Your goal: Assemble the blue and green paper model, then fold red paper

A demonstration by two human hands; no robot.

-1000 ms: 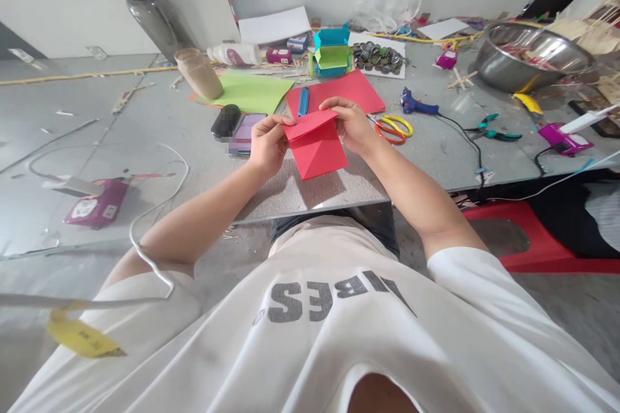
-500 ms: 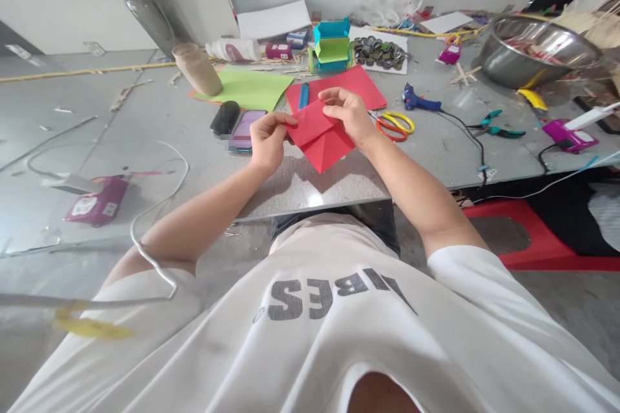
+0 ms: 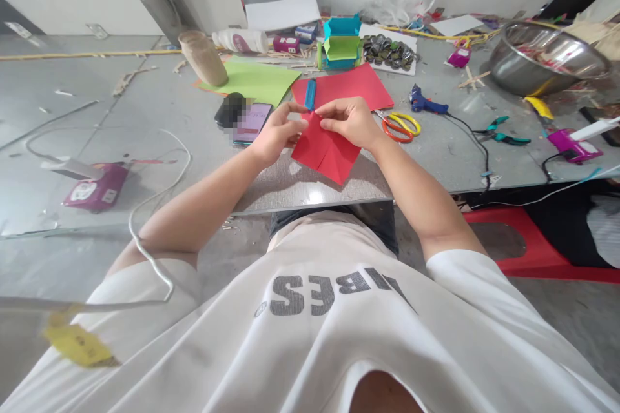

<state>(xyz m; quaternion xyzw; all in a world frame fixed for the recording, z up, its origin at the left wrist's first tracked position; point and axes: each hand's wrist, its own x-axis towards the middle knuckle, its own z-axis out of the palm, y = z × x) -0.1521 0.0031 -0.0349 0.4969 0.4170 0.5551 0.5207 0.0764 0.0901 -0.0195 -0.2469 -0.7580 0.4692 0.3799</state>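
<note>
Both hands hold a creased sheet of red paper (image 3: pixel 329 153) above the near edge of the table. My left hand (image 3: pixel 279 132) pinches its upper left side, the fingers curled against the thumb. My right hand (image 3: pixel 352 122) pinches the top, its thumb and fingers close to the left fingertips. The lower part of the sheet hangs toward me with fold lines in it. Just beyond the fingers is a blue stick-like tool (image 3: pixel 310 94), lying by a flat red sheet (image 3: pixel 368 87). Scissors (image 3: pixel 400 128) with orange and yellow handles lie right of my right hand.
A phone (image 3: pixel 252 122) lies left of my hands, near green paper (image 3: pixel 261 80) and a jar (image 3: pixel 203 59). Rightward are a blue glue gun (image 3: pixel 426 102), pliers (image 3: pixel 501 132) and a metal bowl (image 3: pixel 533 74). A blue-green paper piece (image 3: pixel 341 45) stands behind.
My hands have drawn closer together at the paper's top. The paper has turned, and its wide upper flap no longer shows. The view has shifted slightly.
</note>
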